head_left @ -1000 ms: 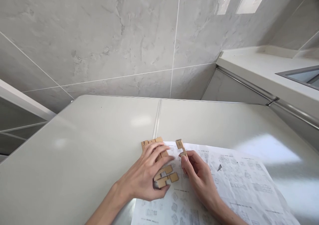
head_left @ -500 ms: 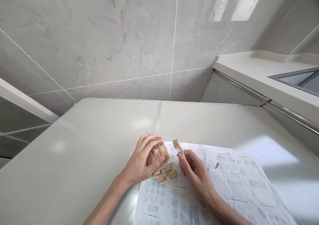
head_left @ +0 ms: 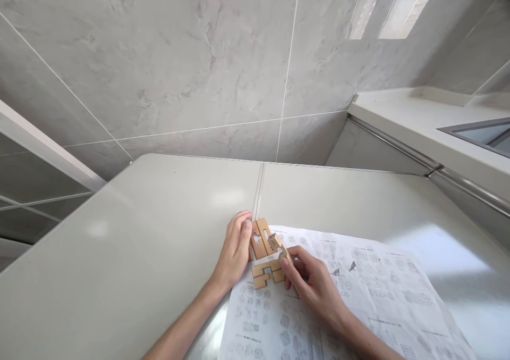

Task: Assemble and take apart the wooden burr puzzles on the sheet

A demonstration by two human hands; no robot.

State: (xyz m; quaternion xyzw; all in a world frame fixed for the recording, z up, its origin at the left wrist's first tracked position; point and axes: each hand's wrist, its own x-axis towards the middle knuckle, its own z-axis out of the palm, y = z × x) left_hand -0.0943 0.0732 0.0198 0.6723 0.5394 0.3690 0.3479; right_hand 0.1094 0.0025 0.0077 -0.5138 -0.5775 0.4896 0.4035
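Angling up above the sheet's corner, the notched block (head_left: 274,241) sits pinched near one end between the right hand's (head_left: 314,277) thumb and fingers, probably to leave its notch free. The left hand (head_left: 235,245) curls around the left edge of the upper blocks (head_left: 261,249), perhaps steadying them; whether it grips, I cannot tell. Lower blocks (head_left: 258,282) lie nearer on the printed sheet (head_left: 358,309), over the table (head_left: 159,243). Its print and the held block's dark mark are unreadable.
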